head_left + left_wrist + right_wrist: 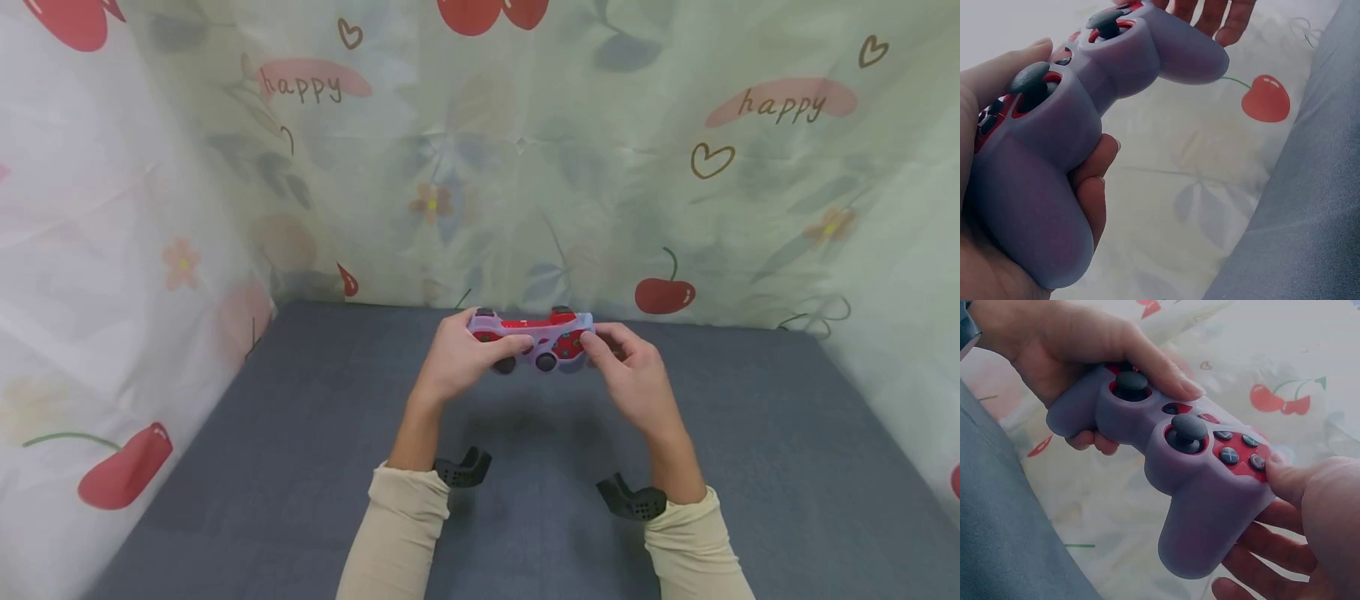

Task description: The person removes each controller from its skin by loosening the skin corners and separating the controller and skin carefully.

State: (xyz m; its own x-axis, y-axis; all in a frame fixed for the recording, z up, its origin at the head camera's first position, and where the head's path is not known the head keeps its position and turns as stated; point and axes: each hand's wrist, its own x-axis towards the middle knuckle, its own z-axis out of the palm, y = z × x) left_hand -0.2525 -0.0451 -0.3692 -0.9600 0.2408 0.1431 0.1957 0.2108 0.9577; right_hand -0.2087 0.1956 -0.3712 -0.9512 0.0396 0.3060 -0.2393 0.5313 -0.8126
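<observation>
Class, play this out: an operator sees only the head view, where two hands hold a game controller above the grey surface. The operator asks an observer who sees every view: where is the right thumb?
Observer: The right hand has its thumb at the edge of the face buttons.
Operator: And the left thumb?
Observer: The left hand lays it beside the left stick.
Operator: Under the controller?
Observer: Left fingers curl beneath the grip.
</observation>
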